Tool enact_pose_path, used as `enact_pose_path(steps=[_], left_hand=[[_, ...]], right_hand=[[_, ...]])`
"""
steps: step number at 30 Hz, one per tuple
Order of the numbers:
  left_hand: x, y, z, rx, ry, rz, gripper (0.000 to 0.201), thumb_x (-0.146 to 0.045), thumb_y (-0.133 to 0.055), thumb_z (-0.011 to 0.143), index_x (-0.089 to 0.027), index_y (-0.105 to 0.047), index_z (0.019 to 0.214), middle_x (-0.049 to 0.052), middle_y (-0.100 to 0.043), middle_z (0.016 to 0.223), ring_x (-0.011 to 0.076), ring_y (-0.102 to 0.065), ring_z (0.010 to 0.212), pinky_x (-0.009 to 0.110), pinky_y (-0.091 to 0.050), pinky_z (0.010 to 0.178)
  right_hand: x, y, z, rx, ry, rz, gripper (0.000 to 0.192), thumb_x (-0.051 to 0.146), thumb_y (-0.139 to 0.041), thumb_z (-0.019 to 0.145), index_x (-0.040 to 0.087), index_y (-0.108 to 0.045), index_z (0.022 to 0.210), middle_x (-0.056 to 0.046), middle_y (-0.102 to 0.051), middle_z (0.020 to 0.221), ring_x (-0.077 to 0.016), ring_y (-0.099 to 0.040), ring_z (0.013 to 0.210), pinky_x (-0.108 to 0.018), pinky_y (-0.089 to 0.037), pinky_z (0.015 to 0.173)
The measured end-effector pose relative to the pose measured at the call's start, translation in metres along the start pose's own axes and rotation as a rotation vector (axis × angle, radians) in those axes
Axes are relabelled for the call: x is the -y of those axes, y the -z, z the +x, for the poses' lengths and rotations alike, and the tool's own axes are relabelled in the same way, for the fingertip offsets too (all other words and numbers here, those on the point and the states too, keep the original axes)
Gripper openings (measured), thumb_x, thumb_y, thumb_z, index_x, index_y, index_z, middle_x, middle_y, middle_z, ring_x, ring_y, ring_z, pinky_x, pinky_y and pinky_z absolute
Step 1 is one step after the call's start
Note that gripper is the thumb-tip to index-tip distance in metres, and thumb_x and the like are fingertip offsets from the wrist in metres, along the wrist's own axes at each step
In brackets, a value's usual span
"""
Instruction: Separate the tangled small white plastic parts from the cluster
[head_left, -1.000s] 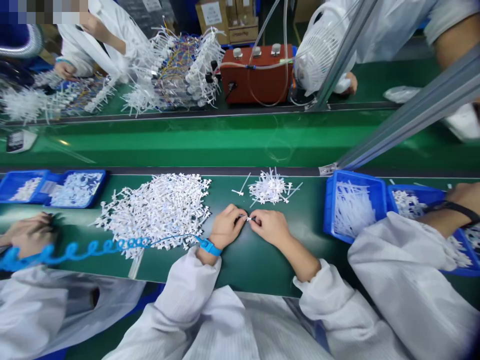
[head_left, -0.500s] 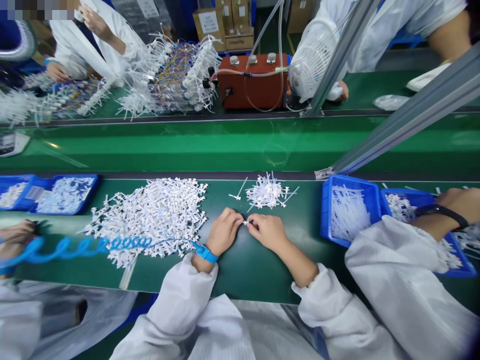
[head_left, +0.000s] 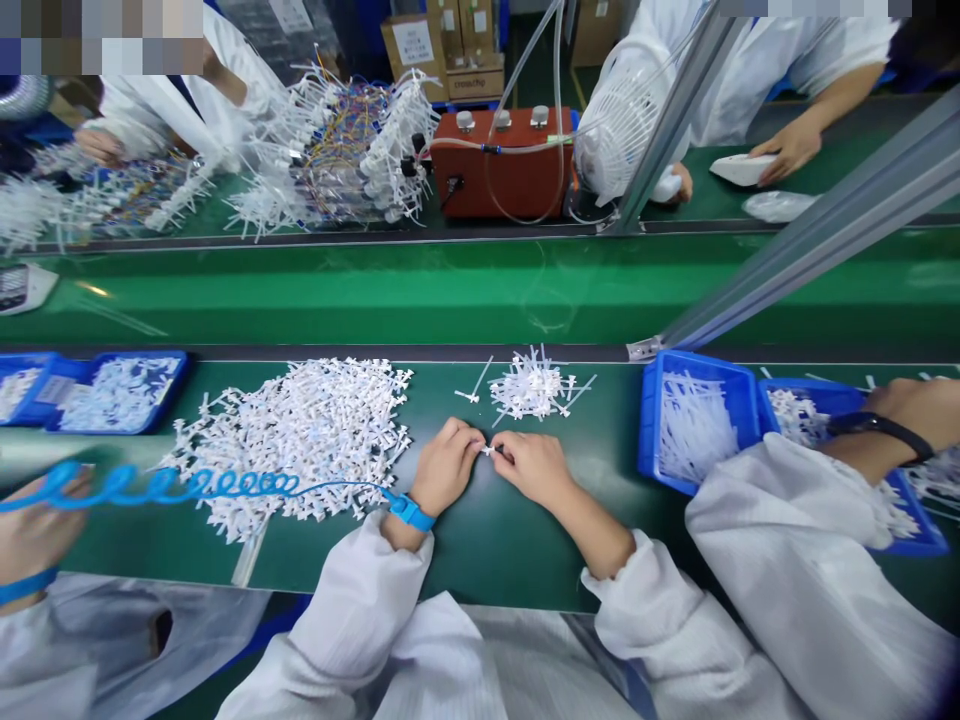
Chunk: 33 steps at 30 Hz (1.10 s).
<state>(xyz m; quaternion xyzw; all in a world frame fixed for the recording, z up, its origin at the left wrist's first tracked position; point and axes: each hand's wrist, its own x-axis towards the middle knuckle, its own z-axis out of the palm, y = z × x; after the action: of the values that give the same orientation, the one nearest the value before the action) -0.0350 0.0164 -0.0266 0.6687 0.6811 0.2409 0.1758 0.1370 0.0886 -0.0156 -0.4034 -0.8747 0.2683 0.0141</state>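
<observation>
Two part piles (head_left: 300,430) (white), blue bins (head_left: 694,420)

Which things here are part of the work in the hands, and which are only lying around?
In the work:
left hand and right hand, pinching one small white part between them
big white pile
small white pile

Lying about:
blue bin of white strips
red box
white fan
left blue trays
</observation>
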Motion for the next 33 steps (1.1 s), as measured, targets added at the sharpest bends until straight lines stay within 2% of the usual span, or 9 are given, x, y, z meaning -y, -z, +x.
enact_pose_path(steps=[7, 16, 26, 33], left_hand=[[-0.002, 0.0013, 0.0014, 0.026, -0.005, 0.02, 0.025, -0.032, -0.04, 0.099, -0.022, -0.062, 0.096, 0.003, -0.057, 0.095, 0.0152, -0.057, 0.086, 0.028, -0.046, 0.076], [-0.0039, -0.0021, 0.0042, 0.057, 0.001, 0.121, 0.022, -0.031, -0.042, 0.098, -0.023, -0.063, 0.095, 0.002, -0.058, 0.094, 0.0155, -0.057, 0.086, 0.027, -0.045, 0.074], [-0.0018, -0.0038, 0.0022, 0.043, 0.005, 0.148, 0.024, -0.03, -0.04, 0.099, -0.022, -0.063, 0.094, 0.003, -0.058, 0.092, 0.016, -0.056, 0.085, 0.028, -0.045, 0.076], [-0.0026, -0.0059, 0.0035, 0.04, 0.004, 0.2, 0.024, -0.03, -0.04, 0.099, -0.022, -0.062, 0.092, 0.003, -0.057, 0.092, 0.0159, -0.056, 0.084, 0.028, -0.045, 0.074]], right_hand=[[0.0, -0.001, 0.0006, 0.003, 0.02, -0.074, 0.023, 0.041, -0.047, 0.095, 0.029, -0.063, 0.106, 0.001, -0.071, 0.092, -0.0154, -0.065, 0.084, -0.024, -0.033, 0.067], [0.0024, -0.0039, 0.0008, 0.01, 0.063, -0.177, 0.026, 0.04, -0.044, 0.097, 0.023, -0.063, 0.103, -0.004, -0.071, 0.092, -0.0189, -0.065, 0.086, -0.025, -0.037, 0.071], [0.004, -0.0058, 0.0022, 0.012, 0.014, -0.179, 0.023, 0.038, -0.045, 0.096, 0.024, -0.062, 0.105, -0.005, -0.071, 0.091, -0.02, -0.065, 0.084, -0.026, -0.038, 0.071], [0.0044, -0.004, 0.0026, 0.014, 0.032, -0.172, 0.023, 0.037, -0.045, 0.096, 0.023, -0.062, 0.102, -0.006, -0.071, 0.092, -0.0205, -0.065, 0.085, -0.026, -0.038, 0.072]])
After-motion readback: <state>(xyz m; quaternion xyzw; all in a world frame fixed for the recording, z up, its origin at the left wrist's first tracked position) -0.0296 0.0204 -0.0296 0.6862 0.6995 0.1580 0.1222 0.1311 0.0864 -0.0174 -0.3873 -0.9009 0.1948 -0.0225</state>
